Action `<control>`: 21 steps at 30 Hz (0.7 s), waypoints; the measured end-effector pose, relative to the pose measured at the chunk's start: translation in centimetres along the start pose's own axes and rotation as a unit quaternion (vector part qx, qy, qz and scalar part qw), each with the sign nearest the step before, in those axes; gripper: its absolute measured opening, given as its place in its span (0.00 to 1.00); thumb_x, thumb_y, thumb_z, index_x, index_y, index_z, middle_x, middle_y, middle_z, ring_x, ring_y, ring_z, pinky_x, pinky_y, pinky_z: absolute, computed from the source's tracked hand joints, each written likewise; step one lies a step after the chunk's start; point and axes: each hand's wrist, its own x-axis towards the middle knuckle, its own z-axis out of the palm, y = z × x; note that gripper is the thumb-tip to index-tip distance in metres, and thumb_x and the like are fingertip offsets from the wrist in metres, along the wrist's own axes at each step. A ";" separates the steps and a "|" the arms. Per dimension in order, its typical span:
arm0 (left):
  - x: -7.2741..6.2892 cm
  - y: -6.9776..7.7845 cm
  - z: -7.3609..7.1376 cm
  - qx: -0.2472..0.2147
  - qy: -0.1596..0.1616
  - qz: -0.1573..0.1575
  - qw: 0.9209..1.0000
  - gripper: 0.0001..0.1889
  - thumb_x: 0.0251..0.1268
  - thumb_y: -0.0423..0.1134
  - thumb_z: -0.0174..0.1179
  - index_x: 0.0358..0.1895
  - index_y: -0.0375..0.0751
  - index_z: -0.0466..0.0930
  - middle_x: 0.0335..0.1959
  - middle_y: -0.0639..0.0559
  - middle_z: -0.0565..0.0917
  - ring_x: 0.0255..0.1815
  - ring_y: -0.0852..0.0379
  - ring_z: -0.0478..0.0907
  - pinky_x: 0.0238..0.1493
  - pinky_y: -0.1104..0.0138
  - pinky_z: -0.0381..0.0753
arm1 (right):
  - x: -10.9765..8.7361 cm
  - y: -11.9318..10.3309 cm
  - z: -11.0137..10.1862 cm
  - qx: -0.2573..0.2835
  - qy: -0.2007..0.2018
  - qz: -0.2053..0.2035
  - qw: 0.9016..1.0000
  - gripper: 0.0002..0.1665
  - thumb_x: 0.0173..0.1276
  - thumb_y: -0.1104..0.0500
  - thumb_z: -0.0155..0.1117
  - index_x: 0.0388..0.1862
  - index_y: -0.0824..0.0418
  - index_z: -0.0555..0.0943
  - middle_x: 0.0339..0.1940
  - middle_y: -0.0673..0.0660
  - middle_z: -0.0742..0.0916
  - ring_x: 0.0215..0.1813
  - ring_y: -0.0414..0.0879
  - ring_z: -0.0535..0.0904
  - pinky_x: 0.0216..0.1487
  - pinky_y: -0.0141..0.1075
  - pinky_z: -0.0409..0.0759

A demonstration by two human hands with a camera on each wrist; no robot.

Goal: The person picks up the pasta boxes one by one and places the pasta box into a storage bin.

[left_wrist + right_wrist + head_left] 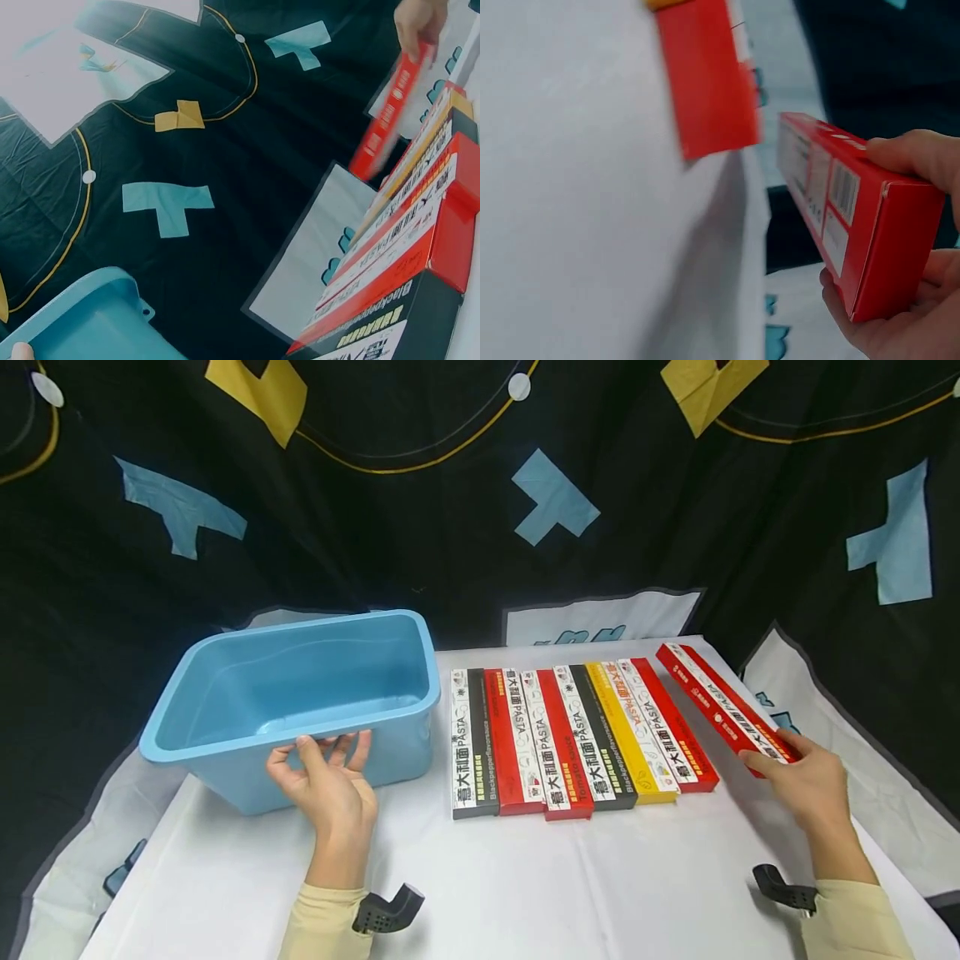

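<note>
My left hand (341,793) holds the front rim of a light blue plastic tub (292,739), fingers curled up beneath the rim; a fingertip shows at the tub's edge in the left wrist view. On the right, my right hand (813,781) grips the near end of a red pasta box (723,702). The right wrist view has the thumb on one side of this box (885,232) and fingers on the other, its barcode showing. It is raised at the table's right edge, apart from a row of several pasta boxes (567,739) in red, black and yellow.
A white cloth covers the table (600,877), whose right edge (892,877) runs close by my right hand. Behind hangs a dark curtain (420,543) with blue and yellow shapes. Each wrist wears a black camera mount (388,910).
</note>
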 end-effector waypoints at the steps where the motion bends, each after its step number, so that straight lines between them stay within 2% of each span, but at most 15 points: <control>1: 0.0 0.0 0.0 0.000 -0.001 -0.001 1.000 0.14 0.76 0.44 0.49 0.51 0.44 0.56 0.40 0.40 0.66 0.34 0.47 0.74 0.44 0.51 0.86 | -0.2 -0.4 -0.3 0.021 0.001 0.010 1.000 0.53 0.64 0.36 0.64 0.77 0.62 0.55 0.68 0.74 0.66 0.64 0.70 0.58 0.30 0.36 0.81; 4: 0.1 0.0 -0.2 0.002 -0.008 -0.004 1.000 0.14 0.75 0.45 0.48 0.52 0.45 0.56 0.39 0.41 0.66 0.34 0.47 0.75 0.44 0.52 0.86 | -0.6 -1.9 -1.1 0.062 0.007 0.014 0.998 0.53 0.63 0.36 0.65 0.78 0.57 0.55 0.72 0.71 0.64 0.65 0.67 0.57 0.28 0.29 0.79; 10: 0.2 0.0 -0.3 0.007 -0.019 -0.004 1.000 0.13 0.75 0.45 0.47 0.52 0.43 0.56 0.40 0.42 0.65 0.34 0.47 0.75 0.44 0.53 0.86 | -1.3 -6.1 -1.8 0.088 0.013 -0.041 0.995 0.48 0.64 0.39 0.66 0.77 0.52 0.59 0.71 0.66 0.66 0.63 0.61 0.60 0.32 0.22 0.78; 15: 0.1 -0.1 -0.3 -0.012 -0.015 -0.005 1.000 0.12 0.76 0.43 0.48 0.45 0.37 0.60 0.38 0.41 0.66 0.33 0.47 0.76 0.44 0.53 0.86 | -2.1 -10.0 -1.6 0.103 -0.014 -0.105 0.989 0.47 0.64 0.42 0.68 0.77 0.49 0.59 0.71 0.64 0.66 0.64 0.61 0.60 0.35 0.23 0.80; 21: 0.1 -0.2 -0.2 -0.017 -0.003 0.002 1.000 0.13 0.75 0.41 0.50 0.37 0.33 0.67 0.36 0.40 0.70 0.32 0.47 0.78 0.41 0.55 0.87 | -2.8 -14.2 -0.6 0.108 -0.056 -0.181 0.976 0.46 0.62 0.47 0.72 0.76 0.49 0.62 0.67 0.59 0.72 0.61 0.56 0.66 0.37 0.28 0.84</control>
